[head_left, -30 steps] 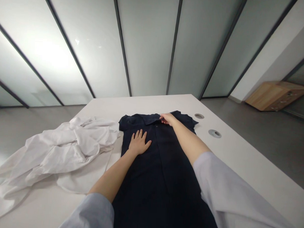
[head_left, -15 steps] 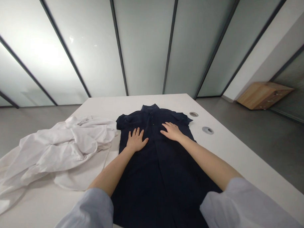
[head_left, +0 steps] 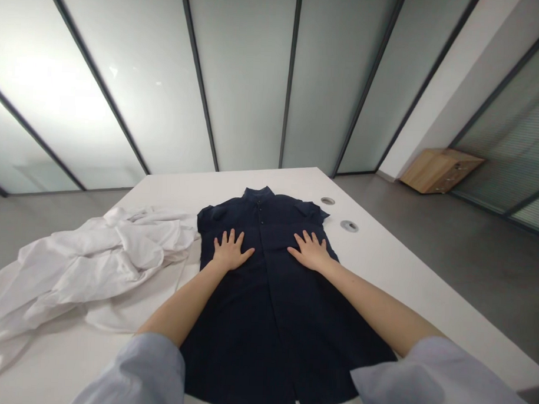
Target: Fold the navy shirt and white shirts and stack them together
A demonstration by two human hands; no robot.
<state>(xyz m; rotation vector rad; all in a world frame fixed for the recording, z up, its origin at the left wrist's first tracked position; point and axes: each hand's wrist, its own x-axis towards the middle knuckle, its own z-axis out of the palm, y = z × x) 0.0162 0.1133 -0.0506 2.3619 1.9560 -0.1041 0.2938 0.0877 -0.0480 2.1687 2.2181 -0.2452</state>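
- The navy shirt (head_left: 266, 308) lay spread flat, front up, along the middle of the white table (head_left: 430, 284), its collar (head_left: 257, 193) at the far end and its hem toward the person.
- The left hand (head_left: 229, 253) lay palm down on the shirt's chest, fingers spread, gripping nothing.
- The right hand (head_left: 312, 254) lay the same way on the other side of the button strip, flat and loose, with no cloth pinched in it.
- Both forearms ran across the lower part of the shirt and covered some of it; a pale blue left sleeve (head_left: 135, 377) and right sleeve (head_left: 426, 384) were pushed up near the elbows.
- Just beside the shirt on the person's left sat a crumpled white garment (head_left: 94, 263), its edge touching or nearly touching the dark cloth; I could not tell which.
- On the right, set into the tabletop and clear of the shirt, were a nearer cable hole (head_left: 349, 226) and a farther cable hole (head_left: 327, 200).
- Beyond the table stood a frosted glass wall (head_left: 242, 77) with dark frames, and well off to the right, on the grey floor (head_left: 462, 256), a wooden cabinet (head_left: 436, 170).
- By count: one dark shirt, one white heap, two hands, two holes, one cabinet.
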